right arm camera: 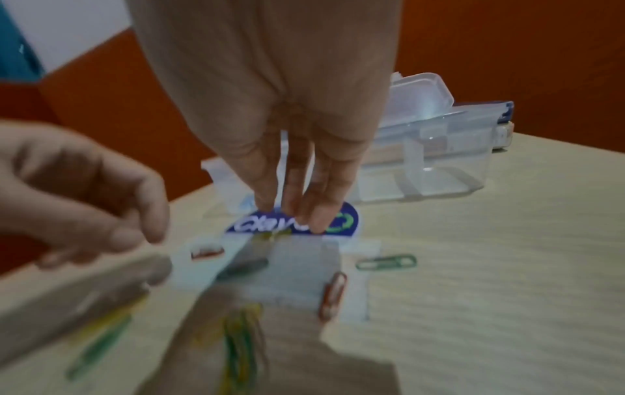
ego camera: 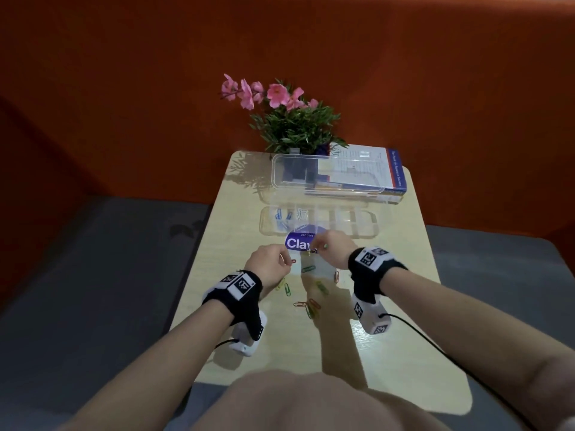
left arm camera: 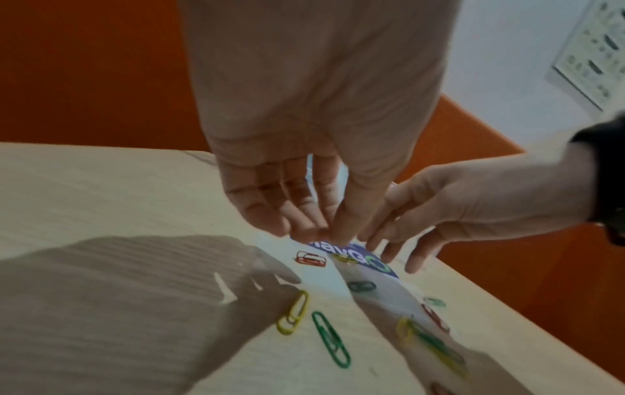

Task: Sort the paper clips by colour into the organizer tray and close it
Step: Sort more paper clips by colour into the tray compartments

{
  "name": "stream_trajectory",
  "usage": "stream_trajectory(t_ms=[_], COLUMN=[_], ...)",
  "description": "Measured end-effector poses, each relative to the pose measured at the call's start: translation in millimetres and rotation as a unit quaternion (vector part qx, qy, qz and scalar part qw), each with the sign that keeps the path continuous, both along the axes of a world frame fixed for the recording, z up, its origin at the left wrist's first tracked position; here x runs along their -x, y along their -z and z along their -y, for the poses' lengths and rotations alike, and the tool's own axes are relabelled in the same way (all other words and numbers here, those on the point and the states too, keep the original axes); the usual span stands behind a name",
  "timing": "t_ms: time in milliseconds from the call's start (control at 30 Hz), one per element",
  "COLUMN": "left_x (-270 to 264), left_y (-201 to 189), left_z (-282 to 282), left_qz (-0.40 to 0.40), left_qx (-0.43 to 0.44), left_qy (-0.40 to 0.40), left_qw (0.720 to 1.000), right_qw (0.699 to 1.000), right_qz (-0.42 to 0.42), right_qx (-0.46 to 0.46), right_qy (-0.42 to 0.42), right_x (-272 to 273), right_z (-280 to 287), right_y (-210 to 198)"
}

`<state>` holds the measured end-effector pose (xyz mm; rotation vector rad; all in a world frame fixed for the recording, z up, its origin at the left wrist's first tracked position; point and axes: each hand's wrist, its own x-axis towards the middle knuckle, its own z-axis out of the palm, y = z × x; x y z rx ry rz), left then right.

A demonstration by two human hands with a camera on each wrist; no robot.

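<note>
Both hands hang over the clear packet with the blue label: our left hand has its fingers bunched at the packet's edge beside a red clip, whether it pinches anything we cannot tell, and our right hand points its fingertips down onto the label by a yellow clip. Loose red, green and yellow clips lie on the table below our wrists. Beyond the packet sits the organizer tray, lid up, blue clips in its left compartments.

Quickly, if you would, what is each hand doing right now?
Left hand: fingers curled, thumb meeting them; grip cannot be told.
Right hand: open, straight fingertips at the yellow paper clip.
</note>
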<state>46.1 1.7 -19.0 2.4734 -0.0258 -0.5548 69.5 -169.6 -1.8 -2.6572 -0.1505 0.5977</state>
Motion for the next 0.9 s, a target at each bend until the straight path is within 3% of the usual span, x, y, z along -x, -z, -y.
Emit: stream_trajectory(t_ms=[167,367,567,633,733,833,900], left_x=[9,7,2,3,3,1,1], left_y=[6,18,20,20,20,19,17], left_z=[-8,-7,-3,-4,-5,-3,2], left_qz=[-0.003,-0.022,-0.01,0.009,0.028,0.029,0.009], left_qx=[-0.143,-0.135,-0.14,-0.152,-0.152,-0.093,-0.024], left_qy=[0.055,0.059,0.09,0.115,0.126,0.085,0.03], left_qw=[0.988,0.989,0.986,0.982,0.98,0.992,0.999], right_qw=[0.997,0.985,0.982,0.993,0.986,0.893,0.847], right_qz=[0.046,0.083,0.075,0.061,0.024,-0.079,-0.125], right_qx=[0.04,0.133,0.142,0.092,-0.093,-0.338,-0.406], right_qy=[-0.044,-0.075,-0.099,-0.045,0.133,0.287,0.32], right_x=[-2,3,9,12,19,31,39], right_z=[-14,-26,-9,0,16,28,30], right_y=[29,35,38,34,27,24,24])
